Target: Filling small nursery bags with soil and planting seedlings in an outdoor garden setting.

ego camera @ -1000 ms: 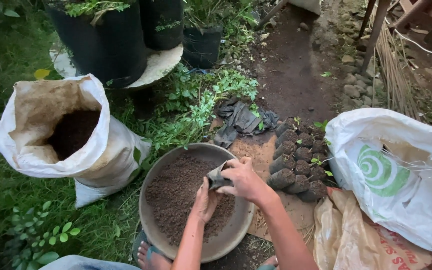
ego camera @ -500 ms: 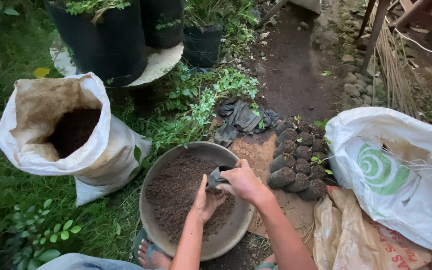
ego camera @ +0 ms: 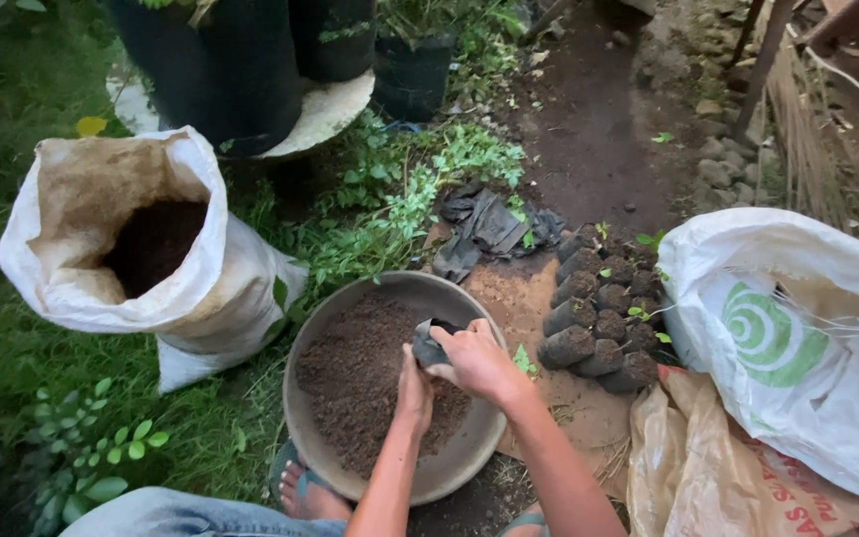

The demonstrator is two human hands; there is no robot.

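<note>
A round grey basin [ego camera: 330,318] of dark brown soil [ego camera: 355,373] sits on the ground in front of me. Over its right side my right hand [ego camera: 474,360] grips a small black planting bag [ego camera: 428,344] by its mouth. My left hand [ego camera: 414,388] is cupped just below the bag, fingers together against it, with soil under the palm. To the right, several filled black planting bags [ego camera: 599,323] stand packed together on a piece of cardboard.
An open white sack of soil [ego camera: 131,249] stands at the left. A large white sack [ego camera: 797,338] and a tan bag [ego camera: 718,467] lie at the right. Empty black bags [ego camera: 489,229] lie behind the basin. Black plant pots [ego camera: 251,60] stand beyond. My sandalled foot [ego camera: 300,487] is beside the basin.
My left hand has risen from the soil up against the bag's underside. The right hand keeps its hold on the bag. The view has shifted slightly downward.
</note>
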